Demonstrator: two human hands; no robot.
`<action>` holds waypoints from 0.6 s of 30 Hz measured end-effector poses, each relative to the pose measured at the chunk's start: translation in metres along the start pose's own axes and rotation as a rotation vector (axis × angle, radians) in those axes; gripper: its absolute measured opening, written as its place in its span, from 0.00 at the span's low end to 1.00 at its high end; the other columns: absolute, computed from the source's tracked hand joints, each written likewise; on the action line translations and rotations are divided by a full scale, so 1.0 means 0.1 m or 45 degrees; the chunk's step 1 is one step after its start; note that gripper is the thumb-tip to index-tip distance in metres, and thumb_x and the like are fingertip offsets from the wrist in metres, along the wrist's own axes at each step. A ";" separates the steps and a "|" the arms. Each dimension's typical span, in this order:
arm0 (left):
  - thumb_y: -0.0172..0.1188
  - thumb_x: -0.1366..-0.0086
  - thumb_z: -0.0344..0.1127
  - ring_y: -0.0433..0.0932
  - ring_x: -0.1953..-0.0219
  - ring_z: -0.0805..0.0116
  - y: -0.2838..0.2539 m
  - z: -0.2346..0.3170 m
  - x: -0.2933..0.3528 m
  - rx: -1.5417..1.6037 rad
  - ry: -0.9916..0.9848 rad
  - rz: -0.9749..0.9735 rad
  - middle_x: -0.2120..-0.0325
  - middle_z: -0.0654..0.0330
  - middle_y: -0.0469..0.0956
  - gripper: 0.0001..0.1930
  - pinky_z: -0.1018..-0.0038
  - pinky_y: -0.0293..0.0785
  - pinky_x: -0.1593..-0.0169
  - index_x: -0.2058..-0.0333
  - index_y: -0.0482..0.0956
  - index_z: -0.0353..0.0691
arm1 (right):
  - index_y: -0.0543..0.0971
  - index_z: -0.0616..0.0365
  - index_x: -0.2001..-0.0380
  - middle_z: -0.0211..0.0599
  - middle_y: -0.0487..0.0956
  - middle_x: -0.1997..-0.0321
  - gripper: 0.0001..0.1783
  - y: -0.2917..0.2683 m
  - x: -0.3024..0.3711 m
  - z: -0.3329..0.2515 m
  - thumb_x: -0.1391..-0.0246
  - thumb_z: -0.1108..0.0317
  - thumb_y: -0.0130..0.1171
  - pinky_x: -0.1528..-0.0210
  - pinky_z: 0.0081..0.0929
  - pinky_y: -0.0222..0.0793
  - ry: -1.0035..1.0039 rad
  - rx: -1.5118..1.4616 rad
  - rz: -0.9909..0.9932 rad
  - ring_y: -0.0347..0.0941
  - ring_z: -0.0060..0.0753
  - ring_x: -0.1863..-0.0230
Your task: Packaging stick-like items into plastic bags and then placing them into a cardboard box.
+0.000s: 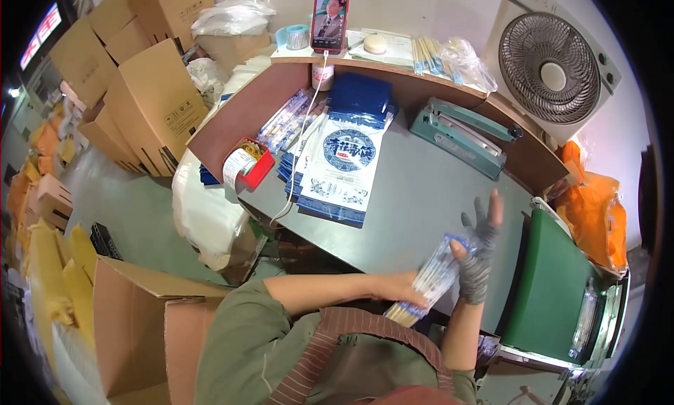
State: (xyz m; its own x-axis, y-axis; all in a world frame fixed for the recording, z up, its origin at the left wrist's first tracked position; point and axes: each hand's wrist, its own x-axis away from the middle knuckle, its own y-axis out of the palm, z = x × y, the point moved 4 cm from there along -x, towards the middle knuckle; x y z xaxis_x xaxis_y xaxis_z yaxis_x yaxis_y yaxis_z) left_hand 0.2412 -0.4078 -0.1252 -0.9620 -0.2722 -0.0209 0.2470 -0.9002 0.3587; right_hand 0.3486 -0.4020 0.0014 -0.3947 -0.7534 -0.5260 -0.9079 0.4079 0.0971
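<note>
A bundle of chopsticks in a clear plastic bag with blue print (437, 271) slants in front of my body, over the near edge of the grey table. My left hand (401, 288) is closed around its lower end, where pale stick ends show. On its right side my right hand (480, 254), in a grey fingerless glove, has its fingers spread upward and its thumb against the bag's top end. Beyond the hands lies a stack of flat blue-and-white printed bags (339, 170). More wrapped chopsticks (286, 121) are piled left of it.
A green bag sealer (460, 137) sits at the table's back right. Nearer on the right stands a green machine (545, 282), beside an orange bag (595, 219). A red box (256, 168) and a white cable (307, 140) are at left. An open carton (140, 321) stands lower left.
</note>
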 end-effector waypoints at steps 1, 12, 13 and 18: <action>0.65 0.45 0.36 0.74 0.58 0.69 0.05 -0.12 0.08 0.104 -0.073 -0.019 0.60 0.60 0.75 0.27 0.70 0.71 0.53 0.48 0.67 0.35 | 0.68 0.61 0.44 0.46 0.67 0.39 0.42 -0.06 0.04 0.07 0.62 0.57 0.71 0.41 0.39 0.62 0.011 -0.007 -0.006 0.63 0.41 0.39; 0.61 0.44 0.33 0.74 0.54 0.55 -1.27 0.85 1.35 -2.009 0.149 1.033 0.59 0.53 0.74 0.16 0.66 0.73 0.53 0.56 0.76 0.36 | 0.77 0.60 0.73 0.36 0.78 0.74 0.13 -0.11 0.62 0.83 0.53 0.60 0.64 0.70 0.25 0.73 1.118 -0.332 -0.523 0.75 0.28 0.74; 0.61 0.44 0.31 0.73 0.52 0.55 -1.38 0.76 1.41 -2.073 0.045 0.985 0.56 0.53 0.74 0.17 0.65 0.73 0.52 0.55 0.75 0.36 | 0.77 0.61 0.72 0.37 0.78 0.73 0.12 -0.09 0.63 0.84 0.51 0.62 0.63 0.69 0.27 0.74 1.106 -0.348 -0.567 0.77 0.30 0.74; 0.53 0.41 0.28 0.70 0.46 0.56 -1.28 0.79 1.46 -2.151 0.074 0.814 0.52 0.54 0.73 0.15 0.65 0.71 0.46 0.55 0.74 0.34 | 0.77 0.61 0.72 0.37 0.78 0.73 0.12 -0.15 0.67 0.84 0.51 0.62 0.63 0.70 0.28 0.75 1.121 -0.376 -0.501 0.77 0.30 0.73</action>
State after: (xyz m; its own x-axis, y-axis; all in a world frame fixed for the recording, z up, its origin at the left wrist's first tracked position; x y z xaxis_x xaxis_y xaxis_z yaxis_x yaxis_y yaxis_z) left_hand 0.0597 -0.3054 -0.1008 -0.6855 -0.6552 -0.3176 0.4131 0.0092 -0.9107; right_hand 0.3474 -0.4155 -0.1063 0.0847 -0.9685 0.2342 -0.9477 -0.0057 0.3192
